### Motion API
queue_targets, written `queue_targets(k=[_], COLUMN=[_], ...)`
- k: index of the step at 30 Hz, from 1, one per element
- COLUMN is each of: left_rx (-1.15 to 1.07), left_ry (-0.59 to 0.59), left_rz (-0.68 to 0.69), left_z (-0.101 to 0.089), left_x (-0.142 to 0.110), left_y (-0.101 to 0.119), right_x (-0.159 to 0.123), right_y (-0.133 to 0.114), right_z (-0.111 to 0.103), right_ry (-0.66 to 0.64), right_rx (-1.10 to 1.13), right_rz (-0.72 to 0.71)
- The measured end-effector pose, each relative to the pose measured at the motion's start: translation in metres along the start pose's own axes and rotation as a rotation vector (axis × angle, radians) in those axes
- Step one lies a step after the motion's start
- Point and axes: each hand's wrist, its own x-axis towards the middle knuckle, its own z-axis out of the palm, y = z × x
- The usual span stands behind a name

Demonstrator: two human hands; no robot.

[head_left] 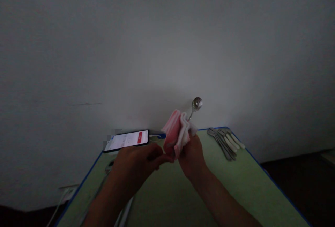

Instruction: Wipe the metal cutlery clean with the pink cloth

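A pink and white cloth (174, 131) is bunched up above the middle of the table. Out of its top right a metal spoon (196, 104) sticks up, bowl uppermost; the cloth and fingers hide its lower handle. My right hand (193, 153) is closed around the cloth and the spoon from the right. From the left, my left hand (141, 159) pinches the cloth's lower edge between thumb and fingers.
Several spoons and other cutlery (225, 141), some with white handles, lie at the table's (162, 199) back right. A lit phone (128, 140) with a cable rests at the back left. Long metal utensils (125, 213) lie partly behind my left arm. The wall (157, 45) borders the far edge.
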Motion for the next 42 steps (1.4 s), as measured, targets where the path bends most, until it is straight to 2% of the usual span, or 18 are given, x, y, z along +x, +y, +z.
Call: queue_targets(k=[3,6,8,10,12,13,15,18,21,25,28,32,36,42], left_rx=[-0.076,-0.313,-0.510,-0.774,-1.137,-1.312,-1.592,-1.810,-1.926,-2.068,-2.135,-2.053,-1.964,-2.014], left_ry=[0.028,0.223,0.410,0.565,0.654,0.676,0.666,0.581,0.494,0.571,0.600,0.584,0.459,0.573], left_rz=[-0.003,0.004,-0.015,-0.019,0.007,0.007,-0.056,-0.209,-0.207,-0.131,-0.076,0.021,0.008,0.034], left_z=[0.001,-0.004,-0.007,-0.009,-0.008,-0.008,-0.007,-0.008,-0.011,-0.014,-0.013,-0.004,0.003,-0.012], left_x=[0.002,0.000,-0.002,-0.002,0.000,0.001,0.003,0.003,-0.001,-0.004,-0.005,-0.008,-0.010,-0.010], left_y=[-0.007,-0.006,-0.001,0.006,0.010,0.011,0.012,0.012,0.013,0.004,-0.002,0.013,0.028,0.009], right_x=[0.009,0.017,0.019,0.017,0.012,0.009,0.003,-0.002,-0.003,0.001,0.001,-0.007,-0.010,0.003], right_y=[0.001,-0.009,-0.021,-0.035,-0.046,-0.050,-0.053,-0.049,-0.046,-0.059,-0.070,-0.064,-0.052,-0.067], right_z=[-0.010,-0.026,-0.035,-0.040,-0.041,-0.040,-0.037,-0.030,-0.029,-0.043,-0.052,-0.040,-0.029,-0.053], right_ry=[0.009,-0.045,-0.193,-0.453,-0.717,-0.816,-0.936,-1.037,-1.070,-1.083,-1.038,-1.012,-1.035,-1.089], right_rx=[0.063,-0.013,-0.205,-0.480,-0.744,-0.842,-0.955,-1.009,-1.042,-1.041,-1.044,-1.083,-1.077,-1.019], right_rz=[0.041,0.012,-0.003,0.026,0.023,-0.003,-0.085,-0.129,-0.120,-0.086,-0.071,-0.138,-0.194,-0.109])
